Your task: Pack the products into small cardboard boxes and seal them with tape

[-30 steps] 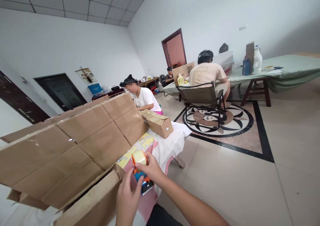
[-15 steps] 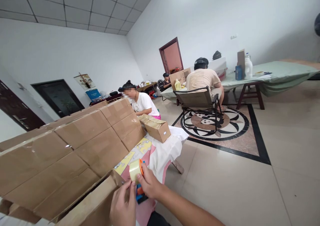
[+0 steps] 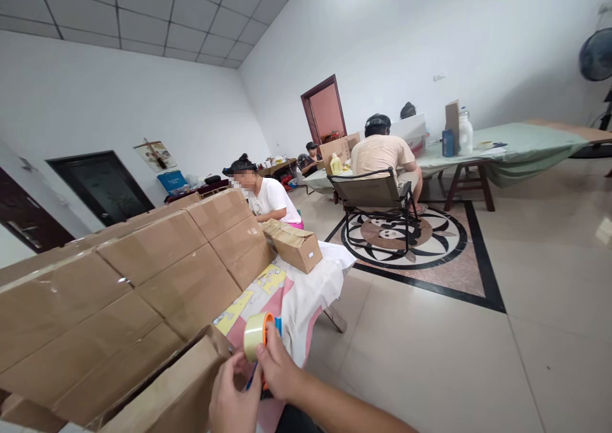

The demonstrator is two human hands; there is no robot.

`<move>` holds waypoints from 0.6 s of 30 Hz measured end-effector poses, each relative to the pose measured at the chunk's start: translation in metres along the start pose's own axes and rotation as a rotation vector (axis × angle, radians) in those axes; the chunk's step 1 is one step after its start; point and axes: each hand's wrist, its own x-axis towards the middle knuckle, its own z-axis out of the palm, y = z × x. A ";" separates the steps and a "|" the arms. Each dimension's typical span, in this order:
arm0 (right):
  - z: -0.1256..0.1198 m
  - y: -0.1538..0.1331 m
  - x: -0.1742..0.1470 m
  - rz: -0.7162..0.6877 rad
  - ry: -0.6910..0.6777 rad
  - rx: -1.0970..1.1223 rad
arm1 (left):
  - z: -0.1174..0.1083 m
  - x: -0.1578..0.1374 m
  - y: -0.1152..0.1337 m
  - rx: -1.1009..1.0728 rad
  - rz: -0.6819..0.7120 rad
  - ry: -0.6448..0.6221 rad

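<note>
Interior view under bright, cool, diffuse light. A pale hot spot at the top edge of the white wall (image 3: 406, 31) marks the brightest area; the panelled ceiling (image 3: 143, 12) reads greyer. A broad, soft-edged shadow darkens the wall above the green tabletop (image 3: 530, 141). The glossy floor (image 3: 430, 337) returns a hazy sheen, with 1 patch of glare at far right. A small white glint marks the cardboard boxes (image 3: 167, 286); the roll of tape (image 3: 254, 338) is evenly lit. Wide-angle distortion tilts the dark door (image 3: 100, 187) and verticals generally. A coarse mosaic obscures the face of the white-shirted person (image 3: 275, 197); distant clutter (image 3: 282, 162) loses fine detail.
</note>
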 end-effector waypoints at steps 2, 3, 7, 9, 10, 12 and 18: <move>0.002 -0.002 -0.002 0.013 -0.003 0.012 | -0.004 0.002 0.001 0.019 0.007 0.004; 0.002 -0.004 -0.002 0.017 -0.014 0.018 | -0.006 0.002 0.002 0.026 0.010 -0.006; 0.002 -0.019 0.001 0.021 -0.054 0.036 | -0.013 0.004 0.002 0.042 0.050 0.009; 0.003 -0.027 0.001 0.030 -0.059 0.024 | -0.016 0.003 0.002 0.055 0.068 0.024; 0.003 -0.030 0.001 0.039 -0.061 0.010 | -0.017 0.003 0.001 0.059 0.074 0.023; 0.005 -0.035 0.000 0.061 -0.062 -0.025 | -0.017 0.002 0.001 0.070 0.083 0.025; 0.005 -0.023 0.004 0.019 -0.130 0.086 | -0.016 -0.003 0.001 0.116 0.149 0.123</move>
